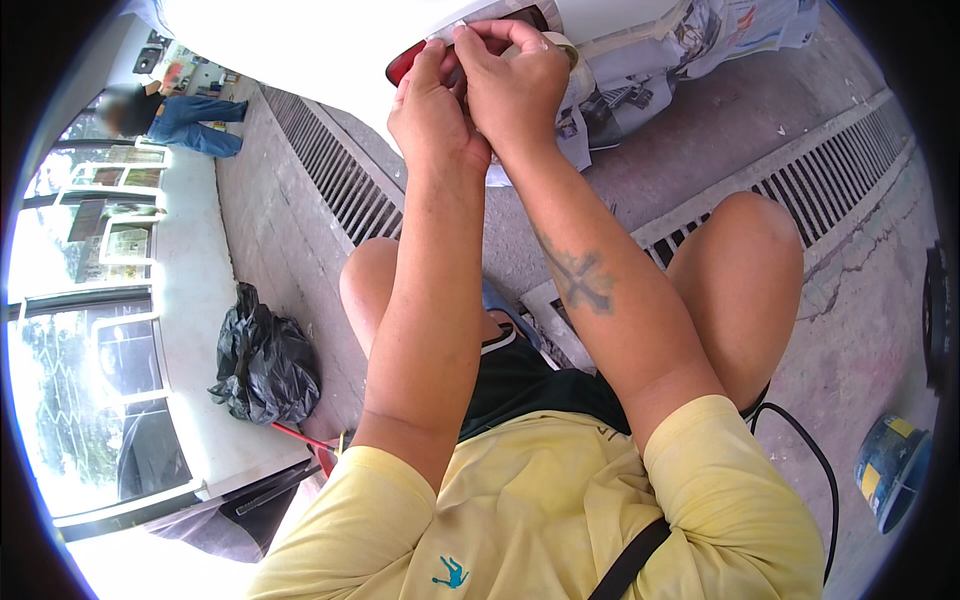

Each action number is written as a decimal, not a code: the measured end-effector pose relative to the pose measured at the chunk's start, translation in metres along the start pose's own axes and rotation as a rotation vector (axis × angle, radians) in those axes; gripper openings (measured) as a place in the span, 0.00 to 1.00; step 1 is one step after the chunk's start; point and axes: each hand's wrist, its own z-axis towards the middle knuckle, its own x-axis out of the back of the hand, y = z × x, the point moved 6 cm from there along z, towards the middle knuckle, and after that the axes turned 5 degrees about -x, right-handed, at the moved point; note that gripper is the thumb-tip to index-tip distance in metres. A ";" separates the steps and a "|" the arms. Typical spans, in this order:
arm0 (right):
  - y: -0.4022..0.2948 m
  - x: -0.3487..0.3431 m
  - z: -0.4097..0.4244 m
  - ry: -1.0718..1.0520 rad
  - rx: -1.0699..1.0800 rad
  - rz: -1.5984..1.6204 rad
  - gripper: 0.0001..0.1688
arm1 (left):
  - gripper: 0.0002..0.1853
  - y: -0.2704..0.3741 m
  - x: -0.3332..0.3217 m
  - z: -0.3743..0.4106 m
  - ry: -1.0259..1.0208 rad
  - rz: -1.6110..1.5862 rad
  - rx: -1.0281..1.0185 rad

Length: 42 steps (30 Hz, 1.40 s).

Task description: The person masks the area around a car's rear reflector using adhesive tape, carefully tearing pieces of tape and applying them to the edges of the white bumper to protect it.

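Note:
Both my hands meet at a red reflector lens (405, 63) set in a white, glossy vehicle body panel (300, 45). My left hand (436, 112) has its thumb and finger pinched on a pale strip of masking tape (447, 33) along the lens's upper edge. Thumb and index finger of my right hand (519, 94) close at the same strip, just to the right. A roll of masking tape (564, 49) shows behind the right hand, seemingly held in its curled fingers. Those fingers and part of the lens are hidden.
Taped newspaper (637, 97) covers the panel's lower right. Floor grates (330, 165) run on both sides. A black garbage bag (266, 360) lies left, near a window wall. A blue bucket (892, 469) and a black cable (821, 465) are at right. Another person (180, 120) stands far left.

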 end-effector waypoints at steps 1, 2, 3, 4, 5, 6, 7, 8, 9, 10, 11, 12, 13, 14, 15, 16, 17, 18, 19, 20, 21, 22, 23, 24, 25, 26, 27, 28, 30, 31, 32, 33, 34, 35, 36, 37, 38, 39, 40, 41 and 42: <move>0.001 -0.001 0.000 -0.004 -0.009 0.009 0.12 | 0.09 0.000 0.000 0.000 0.000 -0.007 0.003; 0.003 -0.001 0.001 -0.008 -0.019 0.017 0.12 | 0.09 -0.001 0.000 0.001 0.000 -0.013 0.006; 0.004 -0.002 0.000 -0.012 -0.028 0.026 0.12 | 0.09 -0.002 0.001 0.001 -0.001 -0.019 0.009; 0.004 -0.002 0.000 -0.011 -0.030 0.032 0.12 | 0.09 -0.002 0.001 0.002 -0.001 -0.020 0.006; 0.004 -0.002 0.000 -0.011 -0.032 0.037 0.12 | 0.09 -0.002 0.001 0.003 -0.002 -0.021 0.003; 0.003 -0.002 0.000 -0.011 -0.033 0.043 0.12 | 0.09 -0.002 0.001 0.003 -0.002 -0.022 -0.001; 0.002 -0.002 -0.001 -0.007 -0.039 0.044 0.12 | 0.09 -0.002 0.002 0.003 -0.001 -0.020 -0.002; 0.001 -0.002 -0.001 -0.003 -0.045 0.046 0.12 | 0.08 -0.002 0.001 0.003 0.000 -0.017 -0.003; 0.000 -0.001 -0.002 0.000 -0.050 0.048 0.12 | 0.08 -0.002 0.001 0.003 0.001 -0.015 -0.004; 0.001 -0.001 -0.002 0.001 -0.058 0.057 0.12 | 0.08 -0.002 0.001 0.003 0.005 -0.018 -0.003; 0.002 -0.001 -0.002 0.001 -0.066 0.066 0.12 | 0.07 -0.002 0.000 0.003 0.009 -0.021 -0.001; 0.002 -0.001 -0.002 0.001 -0.075 0.075 0.12 | 0.07 -0.002 0.000 0.003 0.014 -0.023 0.000; 0.001 -0.001 -0.002 0.002 -0.071 0.068 0.12 | 0.07 -0.002 0.000 0.004 0.006 -0.028 0.002; 0.000 -0.001 -0.002 0.002 -0.067 0.060 0.12 | 0.07 -0.003 0.001 0.006 -0.002 -0.034 0.004; 0.000 -0.001 -0.002 0.002 -0.064 0.052 0.12 | 0.07 -0.004 0.002 0.008 -0.010 -0.039 0.006; 0.000 -0.001 -0.001 0.004 -0.054 0.050 0.12 | 0.07 -0.004 0.003 0.010 -0.019 -0.042 0.006; 0.001 -0.002 -0.001 0.005 -0.044 0.048 0.12 | 0.07 -0.005 0.004 0.011 -0.027 -0.045 0.006; 0.001 -0.002 0.000 0.008 -0.034 0.045 0.12 | 0.07 -0.005 0.002 0.011 -0.036 -0.049 0.008; 0.002 -0.002 0.000 0.005 -0.038 0.054 0.12 | 0.07 -0.004 0.002 0.009 -0.029 -0.040 0.002; 0.003 -0.002 0.000 0.003 -0.041 0.063 0.12 | 0.07 -0.004 0.001 0.008 -0.021 -0.032 -0.003; 0.003 -0.002 0.000 0.001 -0.043 0.072 0.11 | 0.08 -0.004 0.000 0.006 -0.014 -0.024 -0.009; 0.003 -0.002 0.000 -0.002 -0.046 0.070 0.11 | 0.08 -0.004 0.000 0.006 -0.008 -0.022 -0.016; 0.003 -0.001 0.000 -0.004 -0.049 0.069 0.11 | 0.08 -0.004 0.000 0.006 -0.002 -0.020 -0.024; 0.003 -0.002 0.000 -0.006 -0.052 0.069 0.11 | 0.08 -0.004 0.001 0.006 0.003 -0.017 -0.032; 0.003 -0.002 0.000 -0.009 -0.061 0.072 0.11 | 0.08 -0.004 0.001 0.006 0.003 -0.016 -0.030; 0.003 -0.003 0.000 -0.013 -0.069 0.075 0.11 | 0.08 -0.004 0.003 0.008 0.003 -0.014 -0.027; 0.002 -0.003 -0.001 -0.016 -0.078 0.078 0.11 | 0.08 -0.004 0.004 0.009 0.003 -0.013 -0.024; 0.001 -0.003 -0.001 -0.017 -0.089 0.084 0.11 | 0.08 -0.005 0.005 0.011 0.000 -0.021 -0.022; -0.001 -0.002 -0.002 -0.018 -0.109 0.094 0.09 | 0.08 -0.005 0.005 0.012 -0.006 -0.039 -0.017; -0.001 -0.002 -0.002 -0.017 -0.106 0.091 0.09 | 0.08 -0.005 0.004 0.012 -0.010 -0.040 -0.021; 0.000 -0.002 -0.002 -0.017 -0.103 0.088 0.09 | 0.08 -0.005 0.003 0.011 -0.013 -0.040 -0.025; 0.000 -0.002 -0.002 -0.017 -0.101 0.085 0.10 | 0.08 -0.005 0.003 0.010 -0.016 -0.041 -0.030; 0.000 -0.002 -0.001 -0.012 -0.089 0.076 0.10 | 0.08 -0.005 0.003 0.010 -0.014 -0.039 -0.031; 0.000 -0.001 -0.001 -0.007 -0.077 0.068 0.10 | 0.07 -0.006 0.003 0.011 -0.011 -0.038 -0.032; 0.000 -0.001 -0.001 -0.004 -0.065 0.060 0.10 | 0.07 -0.005 0.003 0.011 -0.008 -0.036 -0.034; 0.000 -0.002 -0.001 -0.004 -0.067 0.066 0.10 | 0.07 -0.006 0.004 0.012 -0.008 -0.035 -0.037; 0.000 -0.002 -0.001 -0.004 -0.069 0.071 0.10 | 0.07 -0.006 0.005 0.013 -0.008 -0.033 -0.039; 0.000 -0.002 -0.002 -0.005 -0.072 0.076 0.10 | 0.07 -0.005 0.004 0.013 -0.008 -0.032 -0.041; -0.001 -0.003 -0.002 -0.008 -0.077 0.071 0.10 | 0.07 -0.004 0.004 0.012 0.002 -0.022 -0.048; -0.001 -0.003 -0.002 -0.011 -0.082 0.066 0.10 | 0.07 -0.003 0.003 0.011 0.013 -0.011 -0.055; -0.001 -0.002 -0.002 -0.011 -0.085 0.060 0.10 | 0.07 -0.001 0.000 0.010 0.022 -0.001 -0.059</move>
